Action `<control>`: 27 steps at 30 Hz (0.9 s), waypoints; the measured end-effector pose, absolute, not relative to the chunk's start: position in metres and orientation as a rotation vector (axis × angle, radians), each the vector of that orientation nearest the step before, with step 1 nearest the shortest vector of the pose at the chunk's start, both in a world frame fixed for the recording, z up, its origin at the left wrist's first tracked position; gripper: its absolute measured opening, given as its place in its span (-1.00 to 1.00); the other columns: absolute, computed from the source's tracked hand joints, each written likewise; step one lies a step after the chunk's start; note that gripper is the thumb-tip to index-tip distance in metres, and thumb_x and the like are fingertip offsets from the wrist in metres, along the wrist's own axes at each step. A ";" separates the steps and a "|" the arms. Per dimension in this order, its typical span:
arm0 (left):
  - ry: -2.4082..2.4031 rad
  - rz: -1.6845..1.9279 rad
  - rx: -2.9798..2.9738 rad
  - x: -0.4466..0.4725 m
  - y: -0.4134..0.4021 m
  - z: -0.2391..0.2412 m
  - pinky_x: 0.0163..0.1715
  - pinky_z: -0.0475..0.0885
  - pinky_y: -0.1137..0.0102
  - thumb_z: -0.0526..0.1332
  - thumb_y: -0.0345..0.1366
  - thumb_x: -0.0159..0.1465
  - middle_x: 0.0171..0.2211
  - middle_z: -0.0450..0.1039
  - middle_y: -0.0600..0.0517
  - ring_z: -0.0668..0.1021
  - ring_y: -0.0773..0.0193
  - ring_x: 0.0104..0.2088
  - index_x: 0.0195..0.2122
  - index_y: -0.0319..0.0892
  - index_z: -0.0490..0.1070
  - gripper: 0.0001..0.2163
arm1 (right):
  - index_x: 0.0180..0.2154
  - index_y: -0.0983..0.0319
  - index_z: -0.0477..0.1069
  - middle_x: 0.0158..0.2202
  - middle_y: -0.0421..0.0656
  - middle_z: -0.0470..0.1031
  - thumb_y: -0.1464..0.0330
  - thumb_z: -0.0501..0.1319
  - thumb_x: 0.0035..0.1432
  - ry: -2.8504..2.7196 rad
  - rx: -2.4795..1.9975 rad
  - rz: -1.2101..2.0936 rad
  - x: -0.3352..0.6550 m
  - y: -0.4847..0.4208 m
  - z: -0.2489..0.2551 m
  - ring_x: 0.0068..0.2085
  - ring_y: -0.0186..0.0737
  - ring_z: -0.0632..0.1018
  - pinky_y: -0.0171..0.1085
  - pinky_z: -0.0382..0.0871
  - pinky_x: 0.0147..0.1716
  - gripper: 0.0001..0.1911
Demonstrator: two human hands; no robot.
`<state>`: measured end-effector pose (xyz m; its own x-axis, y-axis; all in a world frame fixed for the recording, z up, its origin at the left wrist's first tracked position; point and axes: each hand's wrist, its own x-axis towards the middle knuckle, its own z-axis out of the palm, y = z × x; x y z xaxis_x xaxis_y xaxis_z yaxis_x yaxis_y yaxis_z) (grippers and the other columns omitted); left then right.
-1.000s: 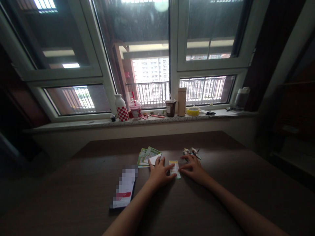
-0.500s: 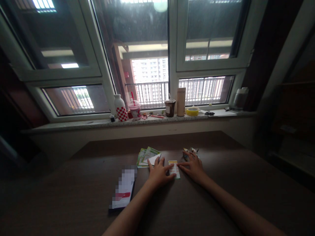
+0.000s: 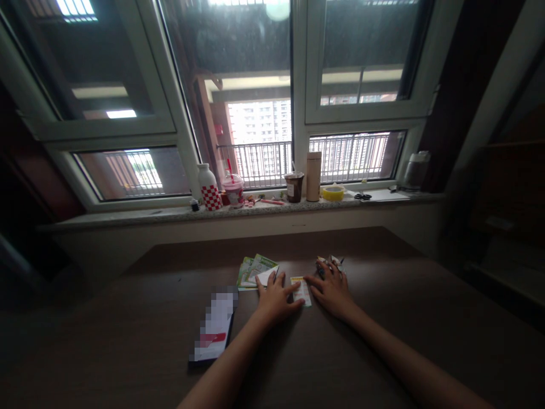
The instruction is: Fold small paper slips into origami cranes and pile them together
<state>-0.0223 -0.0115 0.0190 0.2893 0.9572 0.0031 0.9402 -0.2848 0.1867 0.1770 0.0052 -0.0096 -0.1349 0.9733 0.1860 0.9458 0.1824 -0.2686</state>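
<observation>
Left hand (image 3: 272, 299) spread in the head view, its index finger and thumb over the left side of a small card (image 3: 305, 293) lying flat on the table (image 3: 323, 363) between the hands. Right hand (image 3: 335, 292), also spread, has its index fingertip at the card's upper right corner; its other fingers reach a small heap of scraps (image 3: 340, 262).

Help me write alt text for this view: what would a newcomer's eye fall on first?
Probably the bright window filling the upper half, then the red-and-white checked bottle standing on the sill below it. On the dark table, the left hand has thumb and index finger at a small yellow-topped card; the right hand spreads over some small things just right of it.
</observation>
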 end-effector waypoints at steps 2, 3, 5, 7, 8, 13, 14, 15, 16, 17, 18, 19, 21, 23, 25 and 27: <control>1.777 0.174 2.393 -0.023 -0.011 0.018 0.13 -0.40 -0.43 0.07 0.26 0.19 0.39 0.01 0.03 -0.02 -0.23 0.38 0.18 0.40 0.26 -0.48 | 0.10 -0.25 0.35 0.42 -0.26 -0.11 0.14 0.08 0.26 -2.144 -1.820 0.132 0.176 0.005 -0.009 0.39 0.15 -0.11 0.27 -0.25 0.26 -0.61; 1.776 0.179 2.391 -0.023 -0.011 0.018 0.13 -0.40 -0.43 0.07 0.26 0.19 0.39 0.01 0.04 -0.02 -0.23 0.38 0.18 0.40 0.26 -0.48 | 0.11 -0.25 0.35 0.42 -0.25 -0.12 0.14 0.08 0.26 -2.145 -1.820 0.134 0.176 0.005 -0.009 0.39 0.16 -0.11 0.28 -0.26 0.25 -0.61; 1.773 0.196 2.390 -0.023 -0.011 0.017 0.14 -0.40 -0.43 0.07 0.26 0.18 0.39 0.02 0.04 -0.01 -0.22 0.38 0.17 0.41 0.27 -0.48 | 0.13 -0.24 0.33 0.42 -0.25 -0.13 0.14 0.06 0.26 -2.155 -1.822 0.129 0.175 0.006 -0.009 0.39 0.16 -0.11 0.29 -0.26 0.25 -0.60; 1.770 0.208 2.393 -0.023 -0.010 0.016 0.14 -0.40 -0.43 0.07 0.27 0.18 0.39 0.02 0.05 -0.01 -0.22 0.38 0.16 0.42 0.28 -0.49 | 0.15 -0.24 0.30 0.43 -0.26 -0.14 0.14 0.05 0.27 -2.164 -1.828 0.116 0.175 0.006 -0.010 0.39 0.15 -0.11 0.30 -0.25 0.25 -0.58; 1.768 0.210 2.393 -0.023 -0.010 0.016 0.14 -0.40 -0.43 0.07 0.27 0.17 0.39 0.02 0.05 -0.01 -0.22 0.38 0.15 0.42 0.28 -0.49 | 0.15 -0.24 0.30 0.43 -0.26 -0.14 0.14 0.05 0.28 -2.168 -1.829 0.109 0.175 0.007 -0.011 0.39 0.15 -0.11 0.30 -0.24 0.25 -0.58; 1.767 0.209 2.393 -0.024 -0.010 0.015 0.14 -0.41 -0.42 0.07 0.29 0.16 0.39 0.02 0.02 -0.02 -0.19 0.38 0.15 0.44 0.28 -0.48 | 0.12 -0.23 0.34 0.41 -0.23 -0.11 0.13 0.10 0.25 -2.146 -1.742 0.062 0.179 0.008 -0.014 0.38 0.15 -0.05 0.28 -0.16 0.24 -0.60; 1.766 0.208 2.396 -0.024 -0.010 0.015 0.14 -0.40 -0.42 0.07 0.28 0.17 0.39 0.02 0.02 -0.01 -0.19 0.38 0.15 0.44 0.27 -0.49 | 0.10 -0.22 0.37 0.40 -0.22 -0.08 0.13 0.12 0.25 -2.138 -1.700 0.050 0.180 0.007 -0.014 0.37 0.14 -0.03 0.26 -0.14 0.25 -0.61; 1.765 0.207 2.398 -0.024 -0.010 0.015 0.14 -0.39 -0.42 0.07 0.28 0.17 0.39 0.02 0.02 -0.01 -0.19 0.38 0.15 0.44 0.27 -0.49 | 0.07 -0.19 0.41 0.39 -0.20 -0.04 0.12 0.13 0.24 -2.131 -1.654 0.038 0.181 0.007 -0.014 0.36 0.12 -0.01 0.23 -0.12 0.26 -0.64; 1.763 0.204 2.400 -0.024 -0.010 0.015 0.14 -0.39 -0.42 0.07 0.28 0.17 0.39 0.02 0.02 -0.01 -0.19 0.38 0.16 0.45 0.27 -0.49 | 0.03 -0.17 0.45 0.37 -0.19 0.01 0.12 0.14 0.24 -2.127 -1.609 0.027 0.182 0.007 -0.013 0.36 0.10 0.02 0.20 -0.11 0.26 -0.67; 1.762 0.202 2.403 -0.024 -0.010 0.015 0.13 -0.38 -0.43 0.07 0.28 0.17 0.39 0.02 0.02 -0.01 -0.19 0.38 0.16 0.45 0.27 -0.49 | -0.02 -0.14 0.50 0.34 -0.18 0.06 0.12 0.15 0.23 -2.127 -1.571 0.020 0.182 0.006 -0.013 0.35 0.09 0.04 0.19 -0.12 0.27 -0.70; 1.762 0.199 2.403 -0.024 -0.010 0.015 0.13 -0.38 -0.43 0.06 0.29 0.17 0.39 0.02 0.02 -0.01 -0.18 0.38 0.16 0.45 0.27 -0.49 | -0.07 -0.13 0.53 0.32 -0.17 0.11 0.13 0.16 0.23 -2.129 -1.542 0.016 0.183 0.006 -0.013 0.34 0.07 0.07 0.18 -0.13 0.27 -0.73; 1.763 0.196 2.403 -0.024 -0.011 0.016 0.13 -0.37 -0.43 0.06 0.29 0.17 0.39 0.01 0.02 -0.01 -0.18 0.38 0.16 0.45 0.26 -0.49 | -0.12 -0.12 0.56 0.30 -0.17 0.15 0.13 0.17 0.22 -2.131 -1.524 0.015 0.183 0.006 -0.013 0.32 0.07 0.09 0.19 -0.14 0.27 -0.76; 1.765 0.192 2.401 -0.024 -0.011 0.016 0.13 -0.38 -0.43 0.06 0.29 0.17 0.39 0.00 0.02 -0.02 -0.17 0.38 0.16 0.45 0.26 -0.48 | -0.17 -0.11 0.58 0.26 -0.16 0.21 0.14 0.20 0.20 -2.131 -1.513 0.023 0.183 0.007 -0.013 0.30 0.07 0.13 0.19 -0.13 0.27 -0.79; 1.766 0.187 2.396 -0.023 -0.012 0.017 0.13 -0.39 -0.42 0.07 0.28 0.17 0.39 0.00 0.02 -0.03 -0.17 0.38 0.17 0.44 0.25 -0.48 | -0.19 -0.11 0.60 0.23 -0.16 0.26 0.14 0.23 0.17 -2.120 -1.527 0.036 0.183 0.007 -0.014 0.28 0.08 0.15 0.18 -0.11 0.26 -0.81; 1.766 0.182 2.390 -0.023 -0.012 0.017 0.14 -0.41 -0.41 0.07 0.27 0.18 0.39 0.01 0.03 -0.03 -0.19 0.38 0.17 0.44 0.25 -0.48 | -0.21 -0.10 0.61 0.21 -0.15 0.29 0.14 0.25 0.15 -2.106 -1.549 0.047 0.182 0.009 -0.014 0.27 0.09 0.16 0.17 -0.09 0.25 -0.81; 1.765 0.179 2.383 -0.022 -0.012 0.018 0.15 -0.42 -0.41 0.07 0.26 0.18 0.39 0.01 0.04 -0.03 -0.21 0.38 0.17 0.43 0.26 -0.49 | -0.24 -0.07 0.62 0.17 -0.14 0.33 0.14 0.24 0.16 -2.094 -1.568 0.055 0.180 0.009 -0.013 0.26 0.09 0.18 0.16 -0.08 0.25 -0.82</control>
